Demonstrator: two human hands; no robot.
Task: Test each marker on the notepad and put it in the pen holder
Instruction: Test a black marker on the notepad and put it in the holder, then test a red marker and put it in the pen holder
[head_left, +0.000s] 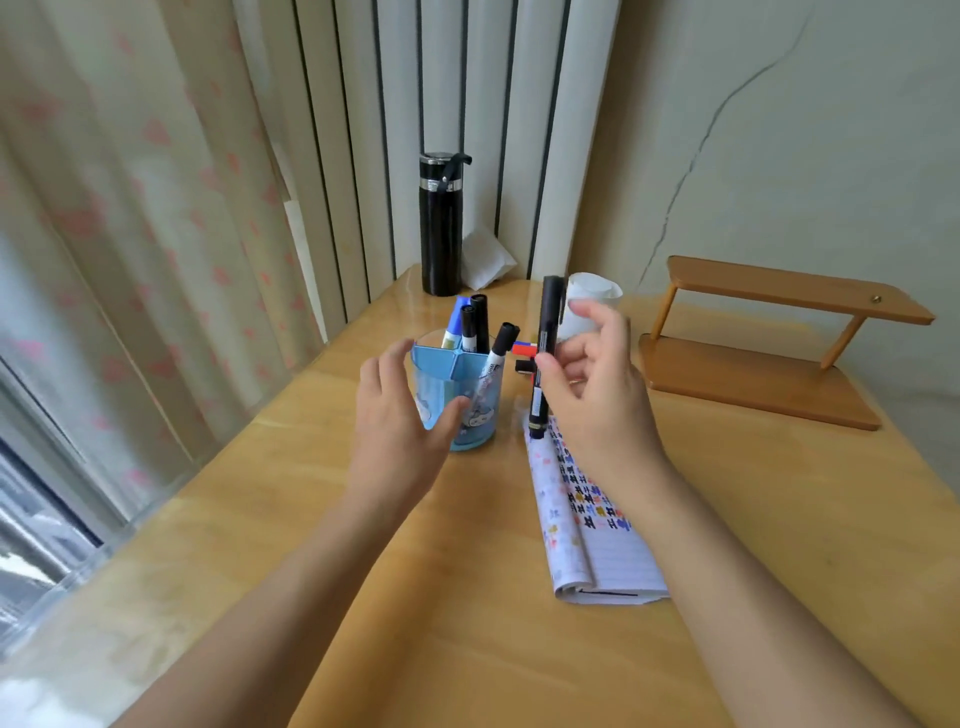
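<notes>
One black marker (548, 322), pinched near-upright between thumb and fingers of the right hand (597, 400), stands just right of the pen holder (483, 423), which the spread left hand (395, 426) loosely flanks.

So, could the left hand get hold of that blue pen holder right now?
Probably yes. The left hand is open right beside the pen holder, thumb across its front wall, nothing between them. The right hand holds the black marker off to one side.
</notes>
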